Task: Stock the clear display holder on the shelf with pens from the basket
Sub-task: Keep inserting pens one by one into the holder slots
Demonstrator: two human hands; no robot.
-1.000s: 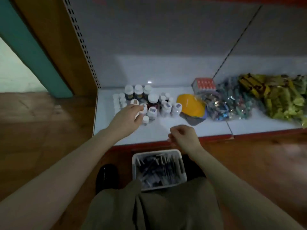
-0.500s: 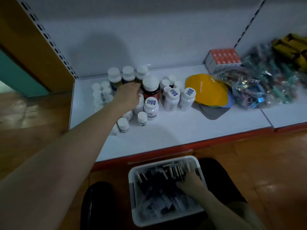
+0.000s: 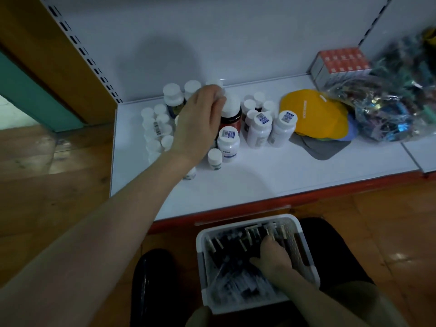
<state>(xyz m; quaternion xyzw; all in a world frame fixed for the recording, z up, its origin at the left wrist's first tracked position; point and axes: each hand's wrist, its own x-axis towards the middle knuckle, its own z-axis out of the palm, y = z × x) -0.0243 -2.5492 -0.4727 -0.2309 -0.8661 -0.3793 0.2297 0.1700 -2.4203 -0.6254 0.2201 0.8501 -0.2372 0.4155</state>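
1. On the near floor, just in front of the red shelf edge, a white basket (image 3: pixel 247 222) stands between two dark rounded shapes that cannot be identified.
2. Dark pens (image 3: pixel 226 251) with pale clips lie in the basket in a loose pile.
3. At the right side of the basket, the right hand (image 3: pixel 271 258) rests in the pile with its fingers pointing down among the pens. The thumb extends to the left. It cannot be told whether any pen is gripped.
4. Farther back, the left hand (image 3: pixel 200 119) reaches over a cluster of white-capped bottles (image 3: pixel 257 128) on the left part of the white shelf (image 3: pixel 259 182).
5. Its fingers curl down over the bottle tops, next to the white cap of a brown bottle (image 3: pixel 232 115). What they have hold of, if anything, is hidden by the hand.
6. The clear display holder cannot be made out among the bottles.
7. Right of the bottles lies a yellow disc (image 3: pixel 313 114) on top of grey and blue pieces.
8. At the far right, an orange box (image 3: pixel 342 61) stands against the back panel, beside a clear bag of wrapped items (image 3: pixel 389 109).
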